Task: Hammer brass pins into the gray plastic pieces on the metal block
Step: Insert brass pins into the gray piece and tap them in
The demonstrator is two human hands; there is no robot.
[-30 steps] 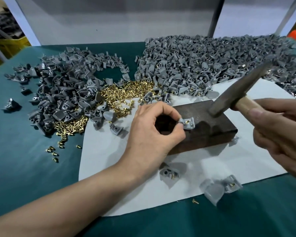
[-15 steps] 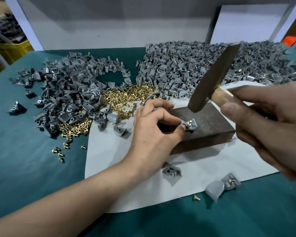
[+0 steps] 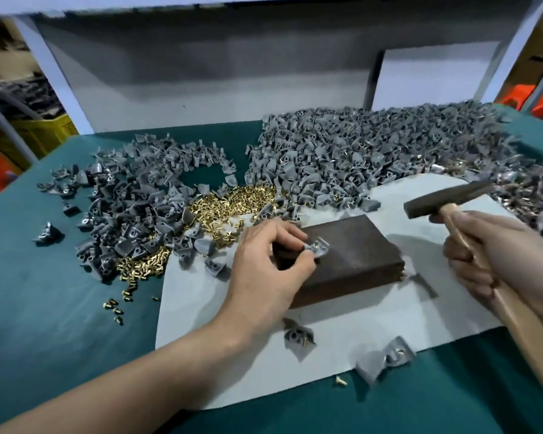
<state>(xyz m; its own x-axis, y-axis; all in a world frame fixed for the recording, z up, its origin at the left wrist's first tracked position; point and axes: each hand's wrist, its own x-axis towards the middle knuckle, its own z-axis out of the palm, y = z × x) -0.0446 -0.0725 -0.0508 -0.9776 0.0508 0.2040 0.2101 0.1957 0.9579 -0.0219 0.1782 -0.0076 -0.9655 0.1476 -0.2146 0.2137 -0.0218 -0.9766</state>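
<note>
Where the green table (image 3: 44, 308) spreads under both arms, a pale sheet (image 3: 373, 327) covers the part below the hands. Beyond the left hand (image 3: 264, 270) lie gray plastic parts: a big heap (image 3: 373, 151) off to its far right and a small heap (image 3: 132, 208) to its left. A mound of brass pins (image 3: 232, 205) sits just past its knuckles. The dark block (image 3: 358, 261) lies on the sheet under the left fingertips. The right hand (image 3: 489, 255) is clenched round the wooden handle of a hammer (image 3: 445, 198), whose head hangs in the air up and right of the block, apart from it. The left hand, fingers curled, pinches a gray piece (image 3: 320, 251) between thumb and forefinger, holding it on the block's top near the left end. A pin (image 3: 316, 245) stands in the piece. Nearer than the left wrist, two loose pieces (image 3: 298, 338) lie apart on the sheet, and a loose pin (image 3: 341, 381) lies on the table just off the sheet's edge.
</note>
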